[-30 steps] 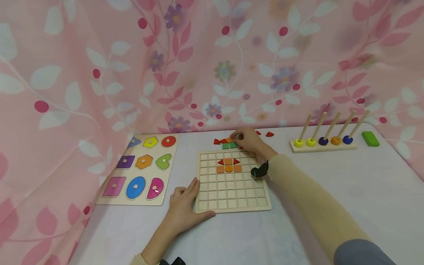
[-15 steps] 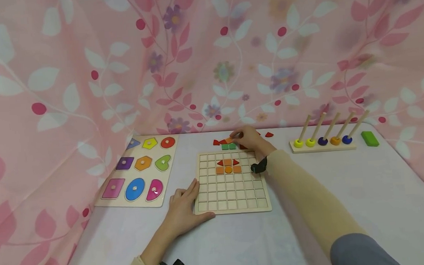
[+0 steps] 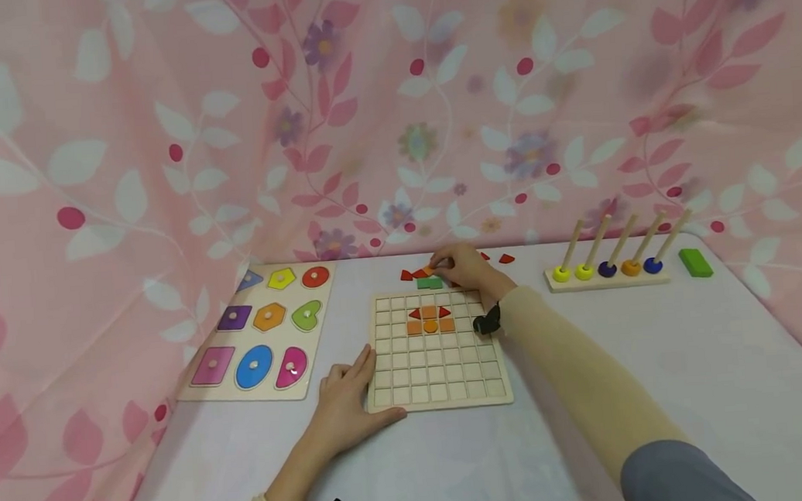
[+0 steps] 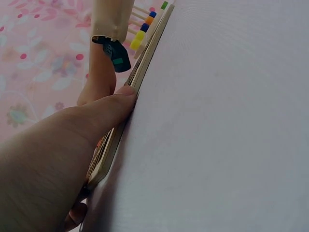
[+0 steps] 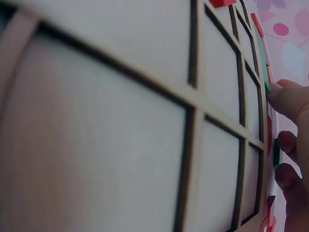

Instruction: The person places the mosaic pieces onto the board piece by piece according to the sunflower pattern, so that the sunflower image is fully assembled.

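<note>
A square wooden grid board [image 3: 437,372] lies on the table. Orange squares, an orange round piece [image 3: 430,326] and two red triangles [image 3: 415,314] sit in its upper cells. My left hand [image 3: 345,409] rests at the board's near left corner, thumb along the front edge and fingers against the left side. Behind the board, my right hand [image 3: 465,265] has bent fingers down among loose pieces, its fingertips at an orange tile [image 3: 428,270]. Green tiles [image 3: 429,283] lie just in front. Whether the fingertips pinch a piece is hidden.
Left of the board lies a shape puzzle [image 3: 261,346] with knobbed pieces. At the back right stand a peg rack [image 3: 609,279] with coloured beads and a green block [image 3: 695,262]. More red pieces [image 3: 506,259] lie beyond my right hand. A floral curtain [image 3: 377,112] hangs behind the table.
The head view has tilted slightly, so everything sits a little lower. Both hands keep nearly the same places, left at the board's corner and right among the loose pieces.
</note>
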Available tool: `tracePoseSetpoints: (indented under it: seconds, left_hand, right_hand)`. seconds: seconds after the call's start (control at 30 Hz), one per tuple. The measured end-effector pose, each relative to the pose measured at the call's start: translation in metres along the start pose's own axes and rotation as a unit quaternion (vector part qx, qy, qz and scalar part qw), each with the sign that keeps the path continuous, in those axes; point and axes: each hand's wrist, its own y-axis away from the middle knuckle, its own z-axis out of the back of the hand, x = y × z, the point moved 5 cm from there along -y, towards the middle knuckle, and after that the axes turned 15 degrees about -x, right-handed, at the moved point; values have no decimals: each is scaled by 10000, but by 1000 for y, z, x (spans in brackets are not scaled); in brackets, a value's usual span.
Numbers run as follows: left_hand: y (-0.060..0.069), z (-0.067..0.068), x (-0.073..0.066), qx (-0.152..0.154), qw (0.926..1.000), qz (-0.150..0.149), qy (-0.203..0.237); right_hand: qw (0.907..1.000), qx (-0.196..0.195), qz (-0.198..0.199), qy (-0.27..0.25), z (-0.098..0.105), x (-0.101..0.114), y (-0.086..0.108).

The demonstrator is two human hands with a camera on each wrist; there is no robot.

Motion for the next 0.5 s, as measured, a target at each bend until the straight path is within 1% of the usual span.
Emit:
tracePoseSetpoints:
  seconds: [0.17,0.33,0.5]
  left_hand:
    - [2,-1,-1,-25,10000,41,9]
    - [2,0,-1,12,10000,71,35]
    - [0,1,-2,2,10000,1,-1]
  right_hand:
    - [9997,127,184,-3,-4,1,-2]
    - [9997,138,194,65,-5,2,-3]
    - [9997,116,176,140,0,7,-4]
